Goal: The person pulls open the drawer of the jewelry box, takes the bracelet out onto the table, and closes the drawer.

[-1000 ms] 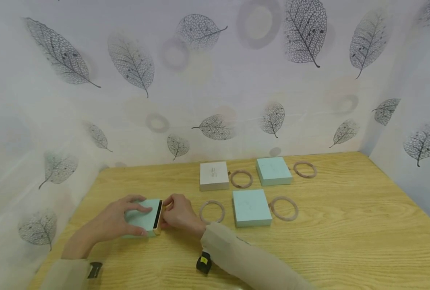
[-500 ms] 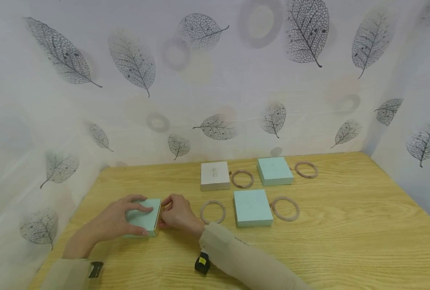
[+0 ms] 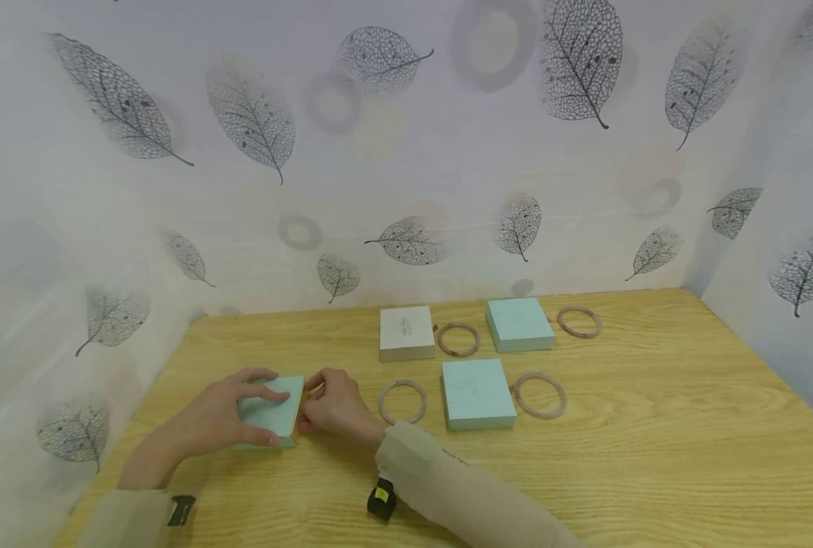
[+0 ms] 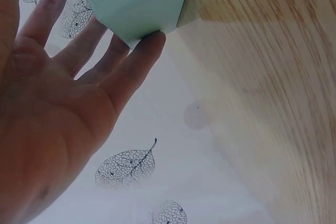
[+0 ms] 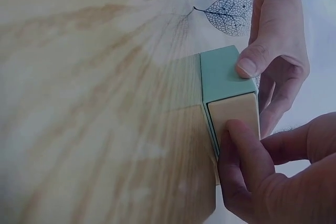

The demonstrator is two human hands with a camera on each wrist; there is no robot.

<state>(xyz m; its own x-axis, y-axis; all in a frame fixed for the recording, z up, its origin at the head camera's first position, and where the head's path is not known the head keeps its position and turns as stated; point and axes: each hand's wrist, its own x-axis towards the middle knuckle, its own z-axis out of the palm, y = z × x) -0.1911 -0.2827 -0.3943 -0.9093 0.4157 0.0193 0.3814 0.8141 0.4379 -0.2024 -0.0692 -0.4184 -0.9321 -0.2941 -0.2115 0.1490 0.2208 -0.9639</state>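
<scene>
At the left of the table a mint-green drawer box [image 3: 269,411] lies flat, its cream drawer front [image 5: 236,111] flush with the sleeve in the right wrist view. My left hand [image 3: 215,411] grips the sleeve, thumb on the near side and fingers spread over the top. Bent fingers of my right hand [image 3: 338,403] press on the cream drawer front; whether they also pinch a tab there is hidden. Just right of that hand lies a pale bangle [image 3: 403,401].
Another mint box [image 3: 478,393] has a bangle [image 3: 540,395] beside it. Farther back sit a white box [image 3: 406,331] with a bangle [image 3: 457,339] and a mint box [image 3: 519,323] with a bangle [image 3: 579,322]. A leaf-patterned cloth [image 3: 406,167] bounds the wooden table [image 3: 653,426].
The drawer has slid left into the mint sleeve: its dark inner strip showed earlier and is now covered. My right hand moved slightly left with it, while the left hand stayed put.
</scene>
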